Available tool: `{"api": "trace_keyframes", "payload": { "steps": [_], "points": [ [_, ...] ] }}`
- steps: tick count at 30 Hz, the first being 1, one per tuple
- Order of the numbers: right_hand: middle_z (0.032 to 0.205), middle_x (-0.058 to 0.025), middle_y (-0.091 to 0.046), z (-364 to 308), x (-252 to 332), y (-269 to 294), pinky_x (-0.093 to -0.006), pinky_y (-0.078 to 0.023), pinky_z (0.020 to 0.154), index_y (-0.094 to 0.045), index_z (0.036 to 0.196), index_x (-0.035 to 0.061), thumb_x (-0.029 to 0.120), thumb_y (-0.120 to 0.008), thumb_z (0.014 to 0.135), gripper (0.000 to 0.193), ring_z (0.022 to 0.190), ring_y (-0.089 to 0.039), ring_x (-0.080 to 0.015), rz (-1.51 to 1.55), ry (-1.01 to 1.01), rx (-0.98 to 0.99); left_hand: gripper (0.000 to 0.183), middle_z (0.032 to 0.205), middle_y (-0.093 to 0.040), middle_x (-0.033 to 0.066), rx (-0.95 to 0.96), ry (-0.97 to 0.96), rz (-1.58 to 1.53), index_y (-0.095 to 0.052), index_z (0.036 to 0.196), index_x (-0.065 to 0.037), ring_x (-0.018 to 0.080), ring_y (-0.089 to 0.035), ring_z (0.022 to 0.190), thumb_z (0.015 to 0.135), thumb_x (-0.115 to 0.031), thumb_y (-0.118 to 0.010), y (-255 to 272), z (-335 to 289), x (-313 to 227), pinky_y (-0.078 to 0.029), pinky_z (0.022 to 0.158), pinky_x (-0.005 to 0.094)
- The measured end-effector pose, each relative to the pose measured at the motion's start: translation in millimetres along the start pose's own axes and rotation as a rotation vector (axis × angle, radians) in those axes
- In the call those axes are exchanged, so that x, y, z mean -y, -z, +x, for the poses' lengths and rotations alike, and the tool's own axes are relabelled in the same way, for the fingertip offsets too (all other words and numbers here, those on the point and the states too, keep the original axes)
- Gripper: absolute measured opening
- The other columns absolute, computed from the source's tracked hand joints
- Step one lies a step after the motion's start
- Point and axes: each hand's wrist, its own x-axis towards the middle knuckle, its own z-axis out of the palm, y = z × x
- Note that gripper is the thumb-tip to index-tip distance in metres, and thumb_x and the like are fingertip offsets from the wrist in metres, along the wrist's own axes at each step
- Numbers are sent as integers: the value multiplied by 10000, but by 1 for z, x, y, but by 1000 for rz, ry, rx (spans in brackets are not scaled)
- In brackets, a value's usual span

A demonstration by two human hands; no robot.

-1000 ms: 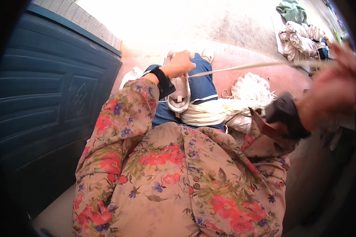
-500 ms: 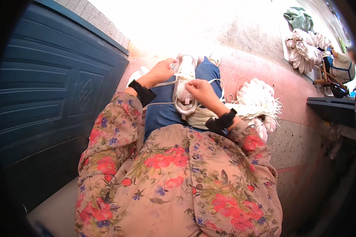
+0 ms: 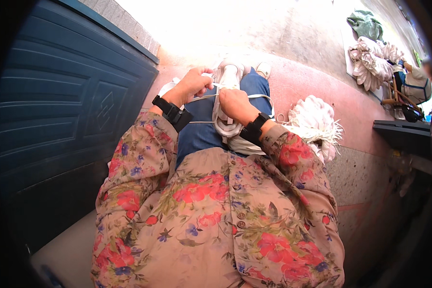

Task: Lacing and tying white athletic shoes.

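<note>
A white sneaker (image 3: 229, 77) lies lengthwise on my jeans-covered lap (image 3: 195, 137), with its heel end nearest my body. Loose white laces (image 3: 260, 97) stretch out from both its sides over my thighs. My left hand (image 3: 196, 83) is at the shoe's left edge, its fingertips pinching a white lace (image 3: 217, 85). Over the middle of the shoe, my right hand (image 3: 235, 104) has its fingers curled down at the eyelets. Its fingertips are hidden, so what they grip cannot be made out. Part of a bundle of cream laces (image 3: 245, 145) shows beneath my right wrist.
To my right lies a heap of white and pink shoe parts (image 3: 313, 120) with loose strings. A dark blue panelled door (image 3: 72, 101) stands close on my left. Farther right are a dark ledge (image 3: 402, 137), another whitish pile (image 3: 373, 62), a green cloth (image 3: 365, 24) and a seated person (image 3: 420, 79).
My right hand has moved forward and slightly left on the shoe, closer to my left hand. The left hand has turned a little, with a lace now showing between the two hands.
</note>
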Motion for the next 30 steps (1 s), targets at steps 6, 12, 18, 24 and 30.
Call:
{"api": "trace_keyframes", "payload": {
  "steps": [6,12,18,24,30],
  "points": [
    [657,-97,-563,2,-37,3,-331,-451,477,-570,811,39,128,-476,790,132,550,-564,-218,170,173,376,398,637,-509,51,15,33,-83,-418,1140,0,73,-367,401,753,-25,-508,-3,7,1,-265,348,206],
    [414,85,-246,-96,-45,230,-185,-127,307,-380,628,105,152,-283,904,296,318,-165,-16,2025,500,-352,404,641,-514,44,-22,179,8,-412,1162,-12,87,-397,401,768,-46,-493,-6,7,12,-296,340,230],
    [397,63,-278,-132,-60,245,-157,-140,277,-354,738,17,80,-320,831,117,290,-194,17,2017,774,-533,246,692,-551,63,-80,-126,513,-562,1002,2,94,-458,442,785,-97,-501,-32,11,11,-353,376,241],
    [393,63,-276,-137,-71,237,-161,-151,287,-396,827,-43,92,-329,840,151,289,-195,12,1950,694,-565,196,757,-597,69,286,-260,658,-610,913,-3,125,-528,688,813,-153,-532,-23,22,23,-424,633,261],
    [536,73,-221,-133,-98,218,-185,-174,362,-446,930,20,124,-374,883,135,409,-184,-30,1662,-66,-847,220,840,-613,58,413,-257,860,-616,923,-1,144,-543,788,840,-185,-527,-20,10,-6,-417,731,264]
  ]
}}
